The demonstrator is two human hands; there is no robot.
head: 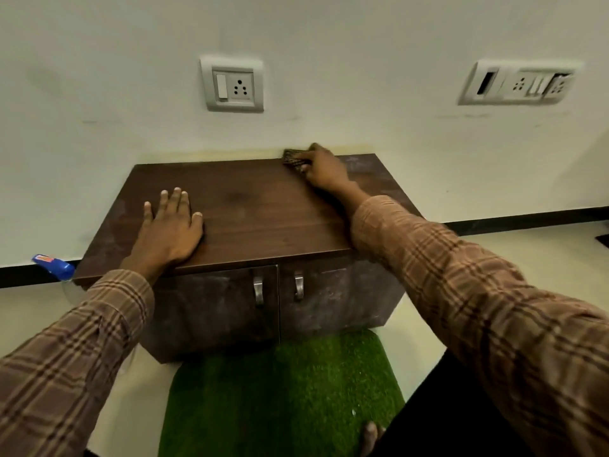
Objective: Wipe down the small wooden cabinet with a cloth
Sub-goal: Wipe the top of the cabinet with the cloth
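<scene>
Small wooden cabinet (250, 209) against the wall, top dusty toward the right rear. Best to drag the cloth (294, 158) in long overlapping strokes from the back edge forward. Right hand (324, 171) curled over cloth at the rear edge; left hand (171, 225) flat, fingers spread, bracing the top.

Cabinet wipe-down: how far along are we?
Done: the cabinet top's centre looks clean. In hand: the right hand presses the cloth at the back edge; the left hand braces flat. Left: the dusty right corner and smudged doors.
</scene>
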